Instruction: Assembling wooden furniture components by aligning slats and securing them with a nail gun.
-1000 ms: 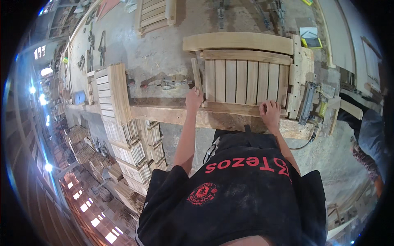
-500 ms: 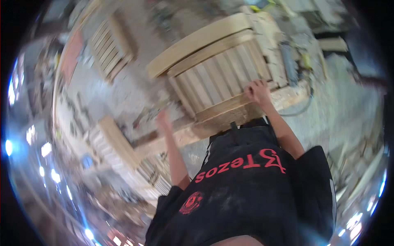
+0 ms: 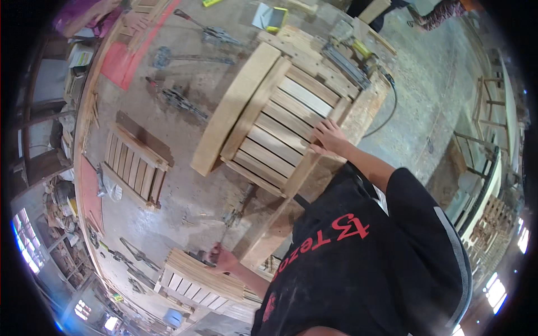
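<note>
A slatted wooden panel (image 3: 274, 134) lies on the workbench in front of me, with a thick curved wooden board (image 3: 238, 106) along its far left side. My right hand (image 3: 330, 138) rests on the near rail and slat ends of this panel, fingers apart. Lower left, my left hand (image 3: 223, 260) is down by a stack of slatted panels (image 3: 204, 277), its fingers curled at a small dark thing that I cannot make out. A long metal clamp (image 3: 238, 207) lies on the bench just beyond that hand.
Another slatted panel (image 3: 134, 165) lies at the left. Several metal clamps (image 3: 176, 99) are spread over the far bench. A grey tool (image 3: 344, 64) with a hose sits at the bench's right end. Another person's arm (image 3: 92, 17) shows at far left.
The whole view has swung round. My left hand has come down to the stacked panels, its fingers now curled. My right hand remains on the slatted panel.
</note>
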{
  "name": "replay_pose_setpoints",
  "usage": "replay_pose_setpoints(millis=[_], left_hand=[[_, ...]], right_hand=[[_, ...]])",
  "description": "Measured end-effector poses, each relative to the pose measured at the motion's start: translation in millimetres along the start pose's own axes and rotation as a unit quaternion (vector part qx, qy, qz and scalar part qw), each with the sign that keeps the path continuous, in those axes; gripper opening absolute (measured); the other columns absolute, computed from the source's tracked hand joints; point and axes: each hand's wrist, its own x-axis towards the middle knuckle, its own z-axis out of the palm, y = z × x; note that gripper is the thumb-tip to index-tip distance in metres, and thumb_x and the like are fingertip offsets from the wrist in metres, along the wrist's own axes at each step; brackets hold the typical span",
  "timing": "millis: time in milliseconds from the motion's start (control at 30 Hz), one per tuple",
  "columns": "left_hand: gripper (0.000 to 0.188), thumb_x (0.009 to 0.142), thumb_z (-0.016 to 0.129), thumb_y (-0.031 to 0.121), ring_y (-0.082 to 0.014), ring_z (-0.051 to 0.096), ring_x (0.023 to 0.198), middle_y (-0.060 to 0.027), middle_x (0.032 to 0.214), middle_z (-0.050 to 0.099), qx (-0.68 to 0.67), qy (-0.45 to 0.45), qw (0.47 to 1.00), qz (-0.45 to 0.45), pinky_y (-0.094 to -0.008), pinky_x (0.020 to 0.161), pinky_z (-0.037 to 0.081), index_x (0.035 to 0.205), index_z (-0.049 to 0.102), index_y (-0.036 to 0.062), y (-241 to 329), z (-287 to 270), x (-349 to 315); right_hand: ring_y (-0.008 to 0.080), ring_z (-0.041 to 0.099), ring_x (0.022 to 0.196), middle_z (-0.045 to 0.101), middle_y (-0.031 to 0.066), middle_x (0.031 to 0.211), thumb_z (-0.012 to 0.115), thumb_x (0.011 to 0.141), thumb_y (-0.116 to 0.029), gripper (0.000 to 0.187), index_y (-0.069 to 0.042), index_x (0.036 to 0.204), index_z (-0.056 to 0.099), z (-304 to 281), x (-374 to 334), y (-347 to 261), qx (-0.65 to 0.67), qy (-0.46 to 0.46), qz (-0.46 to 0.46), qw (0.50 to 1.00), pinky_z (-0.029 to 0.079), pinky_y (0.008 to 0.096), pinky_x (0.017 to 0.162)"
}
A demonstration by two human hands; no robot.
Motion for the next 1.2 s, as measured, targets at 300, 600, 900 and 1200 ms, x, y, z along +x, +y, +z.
replay_pose_setpoints(millis=[300,600,900,1200], left_hand=[[0.032,0.090,0.061,0.032,-0.0246,0.061,0.057,-0.0130,0.065,0.062,0.699,-0.446,0.528,-0.185,-0.0392,0.057,0.049,0.074,0.066,0.0041,-18,175,6],[0.027,0.087,0.065,0.035,-0.0345,0.065,0.074,-0.0104,0.074,0.067,0.670,-0.509,0.523,-0.136,-0.0421,0.066,0.052,0.076,0.069,0.0111,-67,275,82],[0.037,0.087,0.065,0.036,-0.0374,0.068,0.085,-0.0208,0.091,0.069,0.722,-0.135,0.590,0.336,-0.0432,0.073,0.053,0.106,0.063,0.0042,-257,447,539],[0.057,0.096,0.047,0.057,-0.0123,0.045,0.046,0.0001,0.054,0.042,0.148,-0.322,0.890,-0.285,-0.0267,0.048,0.041,0.080,0.059,0.0038,-222,503,559]], right_hand=[[0.0418,0.048,0.105,0.054,0.0178,0.106,0.060,0.084,-0.045,0.043,-0.005,0.097,0.060,-7,18,2,-0.056,-0.007,-0.024,0.998,0.038,0.0542,0.096],[0.0337,0.060,0.092,0.065,0.0123,0.088,0.069,0.085,-0.029,0.022,-0.007,0.084,0.067,-2,87,-12,0.174,-0.025,0.194,0.965,0.045,0.0464,0.088],[0.0239,0.061,0.096,0.064,0.0142,0.103,0.068,0.088,-0.023,0.029,0.000,0.106,0.062,-133,658,5,0.250,0.334,-0.128,0.900,0.047,0.0369,0.080],[0.0117,0.044,0.052,0.050,0.0056,0.055,0.070,0.089,-0.024,0.030,0.001,0.073,0.065,-106,551,17,0.465,-0.024,-0.028,0.884,0.034,0.0304,0.049]])
